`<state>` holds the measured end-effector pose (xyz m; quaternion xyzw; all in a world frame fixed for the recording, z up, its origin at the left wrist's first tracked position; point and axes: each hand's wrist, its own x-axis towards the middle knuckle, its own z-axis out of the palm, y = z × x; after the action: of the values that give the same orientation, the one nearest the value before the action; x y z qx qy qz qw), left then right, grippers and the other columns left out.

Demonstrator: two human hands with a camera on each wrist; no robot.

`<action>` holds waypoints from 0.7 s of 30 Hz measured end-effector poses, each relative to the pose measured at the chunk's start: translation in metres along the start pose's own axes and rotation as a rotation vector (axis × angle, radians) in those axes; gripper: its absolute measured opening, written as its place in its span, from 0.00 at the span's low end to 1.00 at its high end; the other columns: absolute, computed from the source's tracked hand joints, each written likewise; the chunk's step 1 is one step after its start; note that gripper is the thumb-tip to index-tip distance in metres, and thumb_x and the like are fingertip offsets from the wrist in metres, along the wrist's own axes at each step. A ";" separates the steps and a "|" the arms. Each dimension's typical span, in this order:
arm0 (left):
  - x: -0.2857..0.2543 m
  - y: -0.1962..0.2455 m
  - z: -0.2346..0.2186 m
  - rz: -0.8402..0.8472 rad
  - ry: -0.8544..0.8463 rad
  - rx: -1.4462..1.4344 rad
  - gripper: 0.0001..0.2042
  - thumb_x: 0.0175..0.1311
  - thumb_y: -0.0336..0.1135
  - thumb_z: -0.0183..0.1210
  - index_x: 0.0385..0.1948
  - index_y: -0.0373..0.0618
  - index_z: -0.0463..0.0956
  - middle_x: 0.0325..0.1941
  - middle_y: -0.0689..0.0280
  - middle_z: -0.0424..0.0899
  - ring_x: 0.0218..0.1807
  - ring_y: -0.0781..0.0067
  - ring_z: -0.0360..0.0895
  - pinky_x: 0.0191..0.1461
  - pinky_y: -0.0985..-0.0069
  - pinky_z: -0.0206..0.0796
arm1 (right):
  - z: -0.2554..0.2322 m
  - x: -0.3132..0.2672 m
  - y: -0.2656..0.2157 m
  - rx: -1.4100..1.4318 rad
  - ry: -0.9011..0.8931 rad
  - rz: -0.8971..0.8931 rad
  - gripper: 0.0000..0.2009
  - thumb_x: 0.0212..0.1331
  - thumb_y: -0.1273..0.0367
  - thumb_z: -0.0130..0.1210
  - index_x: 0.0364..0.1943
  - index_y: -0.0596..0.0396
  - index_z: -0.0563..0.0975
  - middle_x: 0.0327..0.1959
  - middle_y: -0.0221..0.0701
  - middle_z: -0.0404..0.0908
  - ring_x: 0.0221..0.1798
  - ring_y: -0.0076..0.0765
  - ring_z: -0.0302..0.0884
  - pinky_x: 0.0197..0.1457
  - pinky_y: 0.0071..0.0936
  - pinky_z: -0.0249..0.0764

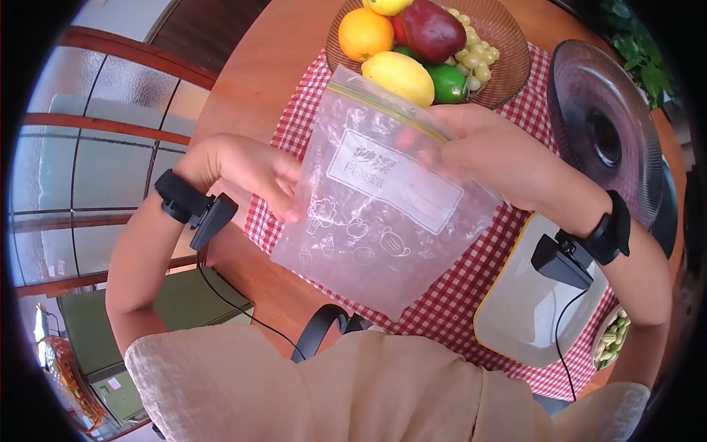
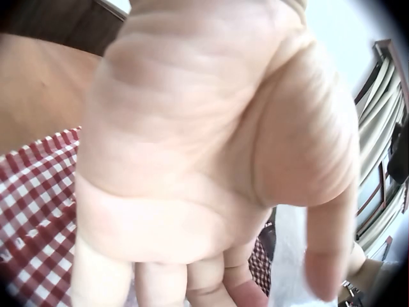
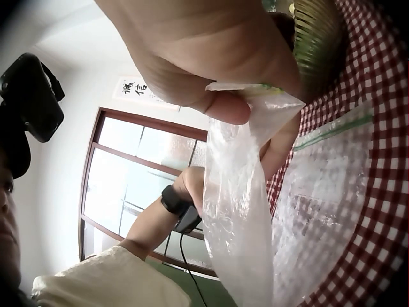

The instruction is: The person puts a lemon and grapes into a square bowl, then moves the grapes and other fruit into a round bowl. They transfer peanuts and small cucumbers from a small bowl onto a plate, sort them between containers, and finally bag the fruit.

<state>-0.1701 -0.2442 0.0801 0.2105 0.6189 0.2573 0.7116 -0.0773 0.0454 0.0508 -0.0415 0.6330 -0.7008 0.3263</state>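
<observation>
A clear zip bag with a white label and printed drawings hangs over the checked cloth in the head view. My right hand pinches its top edge near the zip; the right wrist view shows the thumb of that hand pressed on the plastic. My left hand is at the bag's left side, fingers extended and thumb apart; whether it touches the plastic is unclear. In the left wrist view the palm of the left hand faces the camera, with the bag beyond it.
A ribbed bowl of fruit stands at the back of the checked cloth. To the right are a dark glass plate, a white tray and a small bowl of green and pale pieces. Another clear bag lies on the cloth.
</observation>
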 end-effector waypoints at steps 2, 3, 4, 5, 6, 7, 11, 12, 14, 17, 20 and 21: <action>0.010 0.001 -0.002 -0.281 0.075 0.139 0.19 0.64 0.39 0.59 0.48 0.31 0.73 0.44 0.56 0.82 0.49 0.64 0.80 0.48 0.69 0.77 | 0.000 0.008 0.006 -0.435 0.084 -0.147 0.16 0.57 0.76 0.51 0.51 0.58 0.74 0.40 0.27 0.77 0.38 0.22 0.75 0.41 0.21 0.71; 0.014 -0.005 -0.003 -0.281 0.077 0.137 0.19 0.64 0.39 0.59 0.48 0.31 0.73 0.44 0.56 0.82 0.49 0.64 0.80 0.48 0.69 0.77 | 0.004 0.010 0.012 -0.436 0.082 -0.148 0.16 0.57 0.76 0.51 0.51 0.58 0.74 0.40 0.27 0.77 0.38 0.22 0.75 0.41 0.21 0.71; 0.020 -0.015 -0.006 -0.314 0.129 0.172 0.19 0.64 0.41 0.58 0.46 0.31 0.74 0.42 0.56 0.82 0.46 0.65 0.81 0.45 0.70 0.78 | 0.010 0.010 0.019 -0.718 0.234 -0.385 0.17 0.56 0.76 0.52 0.51 0.58 0.74 0.41 0.31 0.77 0.39 0.28 0.76 0.42 0.25 0.72; 0.025 -0.022 -0.007 -0.346 0.179 0.207 0.18 0.65 0.42 0.57 0.43 0.31 0.74 0.39 0.56 0.83 0.44 0.65 0.82 0.42 0.72 0.79 | 0.017 0.009 0.020 -0.995 0.390 -0.624 0.18 0.54 0.77 0.52 0.51 0.58 0.73 0.43 0.35 0.77 0.41 0.35 0.76 0.44 0.29 0.72; 0.028 -0.027 -0.009 -0.347 0.179 0.207 0.18 0.65 0.42 0.57 0.43 0.31 0.74 0.39 0.56 0.83 0.44 0.65 0.82 0.42 0.72 0.79 | 0.020 0.006 0.018 -0.994 0.389 -0.625 0.18 0.54 0.77 0.52 0.51 0.58 0.73 0.43 0.35 0.77 0.41 0.35 0.76 0.44 0.29 0.72; 0.031 -0.029 -0.009 -0.370 0.192 0.211 0.19 0.66 0.44 0.56 0.43 0.32 0.75 0.39 0.56 0.82 0.44 0.64 0.82 0.42 0.71 0.78 | 0.026 0.000 0.008 -1.223 0.311 -0.749 0.18 0.53 0.76 0.53 0.50 0.57 0.73 0.44 0.38 0.76 0.43 0.40 0.75 0.46 0.32 0.72; 0.041 -0.028 -0.008 -0.444 0.267 0.184 0.20 0.66 0.48 0.54 0.39 0.34 0.75 0.36 0.59 0.82 0.39 0.66 0.82 0.42 0.73 0.78 | 0.037 -0.006 0.017 -1.325 -0.132 -0.797 0.10 0.48 0.72 0.55 0.36 0.55 0.76 0.42 0.37 0.75 0.43 0.40 0.74 0.43 0.32 0.71; 0.041 -0.025 -0.009 -0.439 0.265 0.191 0.20 0.66 0.48 0.54 0.39 0.34 0.75 0.36 0.59 0.82 0.39 0.66 0.82 0.42 0.73 0.78 | 0.034 -0.005 0.026 -1.331 -0.125 -0.791 0.10 0.48 0.72 0.55 0.36 0.55 0.76 0.42 0.37 0.75 0.43 0.40 0.74 0.43 0.32 0.71; 0.040 -0.021 -0.012 -0.479 0.228 0.348 0.23 0.66 0.53 0.52 0.39 0.36 0.76 0.34 0.61 0.82 0.36 0.68 0.82 0.38 0.72 0.77 | 0.025 -0.005 0.043 -1.448 -0.204 -0.745 0.22 0.52 0.67 0.59 0.54 0.52 0.73 0.54 0.40 0.71 0.55 0.48 0.70 0.55 0.44 0.69; 0.035 -0.002 -0.022 -0.587 0.229 0.815 0.26 0.66 0.57 0.50 0.39 0.37 0.76 0.29 0.62 0.81 0.32 0.71 0.80 0.33 0.71 0.73 | 0.018 -0.003 0.050 -1.565 -0.213 -0.556 0.25 0.51 0.63 0.61 0.57 0.49 0.72 0.60 0.42 0.67 0.63 0.53 0.64 0.63 0.55 0.63; 0.040 0.012 -0.021 -0.540 0.479 0.763 0.26 0.65 0.58 0.50 0.39 0.38 0.76 0.25 0.62 0.80 0.29 0.70 0.78 0.32 0.70 0.70 | 0.017 0.001 0.058 -1.594 -0.248 -0.481 0.26 0.51 0.63 0.61 0.58 0.46 0.72 0.65 0.45 0.62 0.68 0.55 0.59 0.66 0.64 0.57; 0.045 0.015 -0.018 -0.538 0.478 0.765 0.26 0.65 0.58 0.50 0.39 0.38 0.76 0.25 0.62 0.80 0.29 0.70 0.78 0.32 0.70 0.70 | 0.017 0.003 0.062 -1.594 -0.246 -0.478 0.26 0.51 0.63 0.61 0.58 0.46 0.72 0.65 0.45 0.62 0.68 0.55 0.59 0.66 0.64 0.57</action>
<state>-0.1851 -0.2043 0.0517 0.2243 0.8459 -0.1382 0.4636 -0.0466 0.0295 -0.0037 -0.4686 0.8726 -0.0848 0.1085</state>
